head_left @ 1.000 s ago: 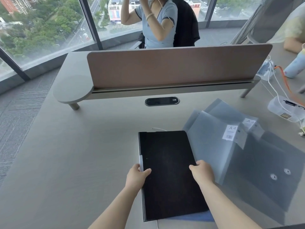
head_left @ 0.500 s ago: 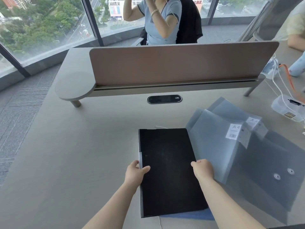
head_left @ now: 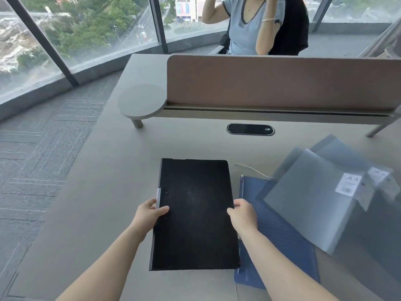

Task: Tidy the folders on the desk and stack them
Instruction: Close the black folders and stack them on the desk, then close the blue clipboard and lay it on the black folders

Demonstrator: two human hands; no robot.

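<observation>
A black folder [head_left: 195, 213] lies lengthwise in front of me on the grey desk [head_left: 104, 203]. My left hand [head_left: 149, 213] grips its left edge beside a silver clip, thumb on top. My right hand [head_left: 243, 216] grips its right edge. A blue folder [head_left: 280, 242] lies flat just right of the black one, its upper right corner under several translucent grey folders [head_left: 314, 198] that overlap loosely; one carries a white A4 label [head_left: 349, 184].
A brown divider panel [head_left: 282, 81] on a low shelf with a round end [head_left: 142, 101] crosses the desk's far side. A black oval cable port [head_left: 250, 129] sits below it. A thin white cord [head_left: 253, 169] lies near the blue folder. A person sits behind the divider.
Both hands have slid the black folder to the left, off the blue folder, which now shows most of its cover. The view has swung to the left.
</observation>
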